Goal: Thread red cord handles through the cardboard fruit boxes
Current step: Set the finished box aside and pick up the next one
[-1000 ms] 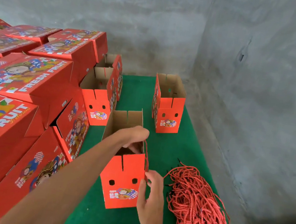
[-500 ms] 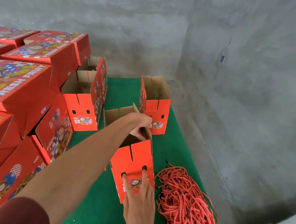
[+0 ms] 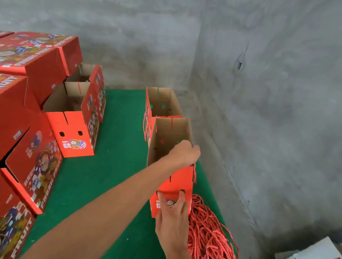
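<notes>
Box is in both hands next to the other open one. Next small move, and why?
Probably set the box down beside the far box and let go. The left hand grips its top edge, the right hand presses its front panel with fingertips at the holes, and a cord end already hangs at its side. Then reach for the cord pile.

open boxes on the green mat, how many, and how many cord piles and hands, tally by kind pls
open boxes: 4, the held box, one behind it, two on the left
cord piles: 1
hands: 2, left hand, right hand
total: 7
</notes>
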The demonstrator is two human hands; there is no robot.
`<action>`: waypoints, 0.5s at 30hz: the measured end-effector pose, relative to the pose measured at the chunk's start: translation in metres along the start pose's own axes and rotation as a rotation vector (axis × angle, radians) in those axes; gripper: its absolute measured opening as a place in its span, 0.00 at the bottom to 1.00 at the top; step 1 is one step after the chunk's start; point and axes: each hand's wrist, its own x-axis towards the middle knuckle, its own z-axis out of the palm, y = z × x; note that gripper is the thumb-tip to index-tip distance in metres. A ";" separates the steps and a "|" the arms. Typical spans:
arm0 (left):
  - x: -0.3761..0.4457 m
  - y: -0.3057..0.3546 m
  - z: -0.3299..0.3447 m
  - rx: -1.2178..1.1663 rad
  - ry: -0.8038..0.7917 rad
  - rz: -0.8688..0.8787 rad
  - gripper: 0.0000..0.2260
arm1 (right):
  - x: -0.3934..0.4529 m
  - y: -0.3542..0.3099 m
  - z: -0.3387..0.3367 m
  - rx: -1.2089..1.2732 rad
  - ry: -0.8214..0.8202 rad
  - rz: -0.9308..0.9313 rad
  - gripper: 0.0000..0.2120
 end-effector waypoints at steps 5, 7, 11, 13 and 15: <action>0.003 -0.018 0.010 0.205 0.039 0.163 0.14 | 0.037 0.009 0.018 0.050 -0.053 -0.036 0.26; 0.007 -0.025 0.005 0.175 0.068 0.225 0.12 | 0.050 0.011 0.028 0.068 -0.076 -0.042 0.23; 0.011 -0.047 -0.006 0.061 0.180 0.423 0.11 | 0.087 0.020 0.043 0.089 -0.211 -0.051 0.18; 0.009 -0.067 -0.014 0.009 0.291 0.443 0.13 | 0.111 0.022 0.049 0.065 -0.277 -0.066 0.21; 0.007 -0.096 -0.025 -0.027 0.360 0.367 0.14 | 0.138 0.021 0.053 0.013 -0.325 -0.081 0.29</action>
